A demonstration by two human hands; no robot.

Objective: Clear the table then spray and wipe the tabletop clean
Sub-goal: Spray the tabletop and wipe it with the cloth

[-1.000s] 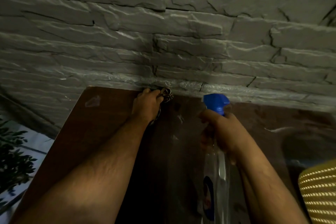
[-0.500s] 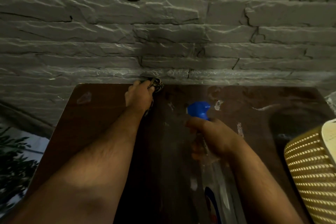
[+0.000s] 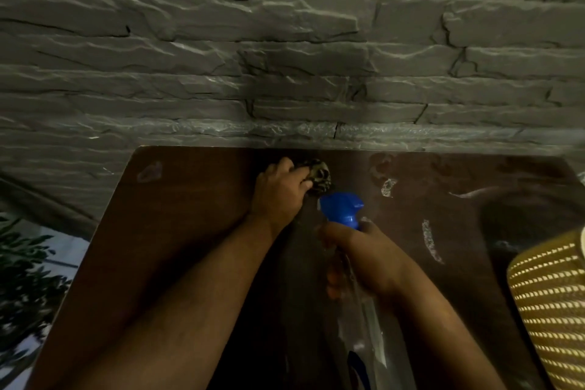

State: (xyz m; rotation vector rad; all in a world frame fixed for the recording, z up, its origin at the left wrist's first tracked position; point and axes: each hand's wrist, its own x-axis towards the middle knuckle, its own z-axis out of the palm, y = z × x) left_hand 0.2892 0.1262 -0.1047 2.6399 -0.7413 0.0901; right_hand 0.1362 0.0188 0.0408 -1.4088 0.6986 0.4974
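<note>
A dark brown tabletop (image 3: 177, 231) runs up to a grey stone wall. My left hand (image 3: 278, 193) is closed on a dark bunched cloth (image 3: 319, 176) pressed on the table near its far edge. My right hand (image 3: 364, 256) grips the neck of a clear spray bottle (image 3: 364, 336) with a blue trigger head (image 3: 340, 209), held above the table's middle, nozzle pointing away towards the cloth. Whitish wet streaks (image 3: 430, 241) lie on the tabletop to the right of the bottle.
A yellow woven basket (image 3: 550, 304) stands at the table's right edge. The grey stone wall (image 3: 285, 73) rises directly behind the table. A leafy plant (image 3: 25, 279) is on the floor to the left.
The view has tilted down, showing more tabletop and basket. The spray bottle has moved left and closer to the cloth. My left hand keeps the cloth near the far edge.
</note>
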